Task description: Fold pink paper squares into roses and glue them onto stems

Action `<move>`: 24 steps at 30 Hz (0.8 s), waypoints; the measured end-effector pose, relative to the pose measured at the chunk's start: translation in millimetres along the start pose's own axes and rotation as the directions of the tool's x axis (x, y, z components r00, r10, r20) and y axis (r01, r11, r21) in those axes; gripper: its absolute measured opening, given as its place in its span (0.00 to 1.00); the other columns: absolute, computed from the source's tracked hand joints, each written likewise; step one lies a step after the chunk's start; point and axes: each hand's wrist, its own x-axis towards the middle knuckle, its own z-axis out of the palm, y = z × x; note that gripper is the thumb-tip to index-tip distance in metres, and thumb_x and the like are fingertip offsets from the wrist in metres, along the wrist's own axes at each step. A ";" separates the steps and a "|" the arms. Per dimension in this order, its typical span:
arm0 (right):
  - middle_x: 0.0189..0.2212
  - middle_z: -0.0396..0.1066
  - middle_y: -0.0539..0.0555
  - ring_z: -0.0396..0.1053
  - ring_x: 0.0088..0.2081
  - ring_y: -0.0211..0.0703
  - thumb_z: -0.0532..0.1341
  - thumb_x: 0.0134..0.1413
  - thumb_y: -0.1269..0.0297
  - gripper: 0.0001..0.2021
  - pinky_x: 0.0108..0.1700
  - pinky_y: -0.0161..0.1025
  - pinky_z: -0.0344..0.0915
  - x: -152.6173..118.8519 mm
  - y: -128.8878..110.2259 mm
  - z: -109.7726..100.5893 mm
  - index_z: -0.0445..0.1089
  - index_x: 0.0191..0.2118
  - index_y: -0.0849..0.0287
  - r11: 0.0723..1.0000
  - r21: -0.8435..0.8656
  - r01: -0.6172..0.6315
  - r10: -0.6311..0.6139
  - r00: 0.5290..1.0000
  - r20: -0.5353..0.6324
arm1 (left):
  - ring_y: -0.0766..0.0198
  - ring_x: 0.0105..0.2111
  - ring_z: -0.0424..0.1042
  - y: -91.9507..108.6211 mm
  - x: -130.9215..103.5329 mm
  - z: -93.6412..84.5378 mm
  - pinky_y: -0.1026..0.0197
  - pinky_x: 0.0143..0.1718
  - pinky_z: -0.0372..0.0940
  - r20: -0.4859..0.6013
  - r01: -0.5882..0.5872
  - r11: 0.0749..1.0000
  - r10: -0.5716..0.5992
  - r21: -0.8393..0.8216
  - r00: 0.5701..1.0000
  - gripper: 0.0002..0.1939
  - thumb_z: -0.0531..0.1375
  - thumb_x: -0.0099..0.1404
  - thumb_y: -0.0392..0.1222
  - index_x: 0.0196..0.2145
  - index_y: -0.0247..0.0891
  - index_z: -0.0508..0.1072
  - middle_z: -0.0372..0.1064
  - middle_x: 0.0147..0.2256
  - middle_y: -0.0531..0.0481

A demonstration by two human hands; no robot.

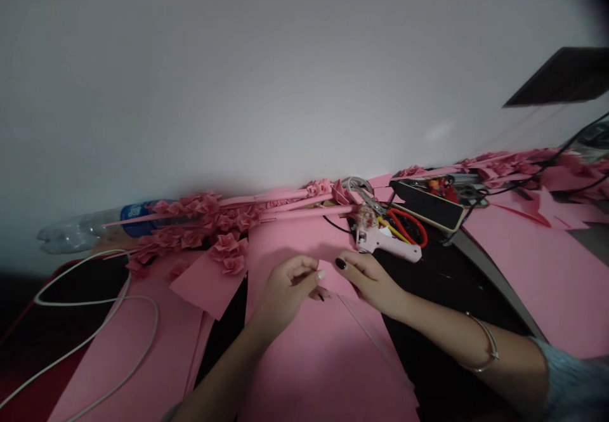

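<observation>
Between my two hands is a small piece of pink paper (pixel 337 277), held over larger pink sheets (pixel 304 358). My left hand (pixel 294 285) pinches its left edge between thumb and fingers. On the right edge, my right hand (pixel 368 277) grips it with the thumb on top; the fingers beneath are mostly hidden. Just beyond my right hand lie a pale glue gun (pixel 387 244) and scissors with red and yellow handles (pixel 413 226). Folded pink paper flowers (pixel 228 250) lie to the left of my left hand, beside a loose pink square (pixel 209 282).
A clear plastic bottle (pixel 78 230) lies at the far left by the wall. A white cable (pixel 111 298) loops over pink sheets there. Near the wall on the right are a phone (pixel 428 206), a tape roll (pixel 358 185) and more paper flowers (pixel 509 167). Pink sheets (pixel 547 282) cover the right side.
</observation>
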 end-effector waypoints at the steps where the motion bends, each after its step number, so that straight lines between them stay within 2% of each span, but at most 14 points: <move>1: 0.18 0.55 0.44 0.54 0.20 0.33 0.51 0.64 0.52 0.18 0.24 0.32 0.52 -0.5 2.3 0.4 0.62 0.28 0.59 0.996 0.091 -0.024 0.024 1.000 -0.006 | 0.66 0.22 0.75 0.1 0.9 -0.3 0.63 0.28 0.69 -0.042 -0.004 1.000 0.003 -0.026 0.999 0.10 0.65 0.53 0.43 0.28 0.37 0.68 0.69 0.23 0.57; 2: 0.18 0.57 0.44 0.54 0.19 0.33 0.51 0.64 0.51 0.17 0.23 0.32 0.53 -0.9 4.7 0.9 0.65 0.35 0.59 0.978 0.202 -0.043 0.046 0.999 -0.012 | 0.65 0.23 0.76 0.4 1.7 -0.5 0.63 0.30 0.70 -0.077 -0.007 0.999 0.003 -0.050 0.997 0.11 0.65 0.53 0.44 0.28 0.37 0.66 0.69 0.23 0.57; 4: 0.18 0.61 0.45 0.57 0.19 0.35 0.51 0.63 0.48 0.20 0.22 0.32 0.53 -1.6 8.3 1.8 0.65 0.48 0.59 0.938 0.341 -0.056 0.053 0.998 0.018 | 0.63 0.27 0.78 1.7 2.3 -0.9 0.61 0.34 0.70 -0.122 -0.006 0.996 -0.005 -0.093 0.993 0.14 0.66 0.53 0.45 0.27 0.39 0.63 0.69 0.24 0.57; 8: 0.21 0.67 0.49 0.59 0.19 0.34 0.53 0.63 0.49 0.25 0.21 0.31 0.53 -0.9 8.3 3.0 0.61 0.59 0.60 0.947 0.316 -0.061 0.063 0.998 0.004 | 0.58 0.34 0.79 5.2 0.2 0.0 0.58 0.38 0.70 -0.105 0.010 0.991 -0.024 -0.133 0.994 0.17 0.66 0.54 0.46 0.30 0.40 0.60 0.73 0.29 0.54; 11: 0.20 0.67 0.49 0.59 0.18 0.33 0.53 0.64 0.53 0.23 0.20 0.30 0.54 1.0 4.9 4.5 0.63 0.59 0.61 0.975 0.211 -0.071 0.084 0.995 -0.053 | 0.58 0.35 0.78 4.9 -1.3 1.7 0.57 0.39 0.70 -0.054 0.010 0.994 -0.016 -0.107 0.998 0.17 0.66 0.55 0.44 0.33 0.41 0.59 0.74 0.28 0.54; 14: 0.20 0.67 0.49 0.58 0.18 0.33 0.52 0.65 0.56 0.21 0.20 0.30 0.56 2.3 1.8 5.6 0.68 0.55 0.64 0.995 0.095 -0.036 0.045 0.994 -0.101 | 0.59 0.34 0.78 2.5 -1.4 1.9 0.56 0.40 0.71 -0.005 0.011 0.997 -0.011 -0.074 1.000 0.17 0.66 0.55 0.42 0.36 0.40 0.61 0.74 0.26 0.55; 18: 0.26 0.74 0.52 0.66 0.23 0.35 0.52 0.65 0.64 0.17 0.28 0.32 0.65 1.3 -0.7 4.3 0.71 0.53 0.62 0.985 -0.153 0.085 -0.106 0.984 -0.141 | 0.58 0.38 0.77 0.9 -0.8 -0.6 0.55 0.42 0.70 0.059 0.027 0.998 -0.023 -0.052 0.998 0.21 0.65 0.57 0.41 0.48 0.38 0.66 0.77 0.36 0.47; 20: 0.28 0.76 0.53 0.70 0.26 0.37 0.52 0.64 0.68 0.17 0.32 0.34 0.68 -0.2 -0.3 3.0 0.71 0.54 0.61 0.948 -0.277 0.154 -0.200 0.969 -0.147 | 0.58 0.39 0.77 1.5 -0.6 -1.6 0.56 0.42 0.70 0.091 0.036 0.998 -0.031 -0.051 0.995 0.20 0.64 0.57 0.42 0.47 0.36 0.70 0.77 0.40 0.45; 24: 0.36 0.79 0.56 0.75 0.32 0.40 0.54 0.63 0.70 0.16 0.38 0.37 0.71 -2.6 1.9 1.2 0.72 0.52 0.58 0.846 -0.438 0.304 -0.395 0.909 -0.132 | 0.58 0.37 0.77 3.8 -0.6 -1.2 0.59 0.39 0.70 0.101 0.051 0.997 -0.045 -0.064 0.994 0.17 0.65 0.57 0.45 0.43 0.36 0.75 0.77 0.39 0.45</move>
